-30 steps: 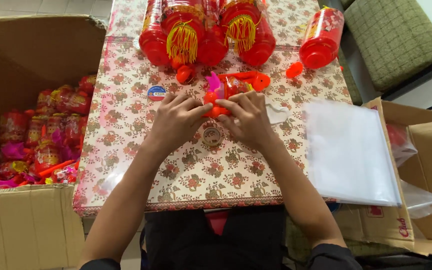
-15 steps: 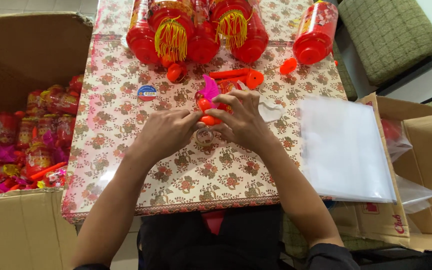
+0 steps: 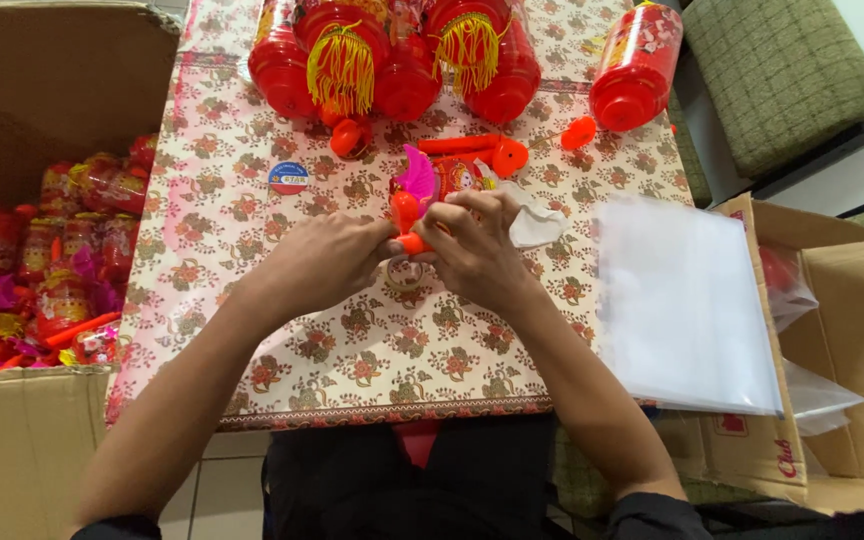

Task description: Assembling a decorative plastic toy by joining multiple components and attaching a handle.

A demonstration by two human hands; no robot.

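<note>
Both of my hands meet over the middle of a table covered with a floral cloth (image 3: 372, 350). My left hand (image 3: 327, 262) and my right hand (image 3: 472, 250) together grip a small toy lantern (image 3: 422, 195) with an orange handle, a pink tassel and a red printed body. The fingers hide most of the handle. Just beyond it lie a loose orange stick (image 3: 472, 150) and two small orange caps (image 3: 350, 137). Several large red lanterns with yellow tassels (image 3: 392, 55) lie across the far side of the table.
An open cardboard box (image 3: 42, 300) on the left holds several packed red and pink lanterns. A stack of clear plastic bags (image 3: 687, 310) lies on another cardboard box at the right. A round sticker (image 3: 288, 178) lies on the cloth. A green cushioned seat (image 3: 782, 70) stands at the far right.
My hands have stayed on the small lantern and shifted slightly, the left one drawing back a little. The view has tilted, so everything sits lower in the picture.
</note>
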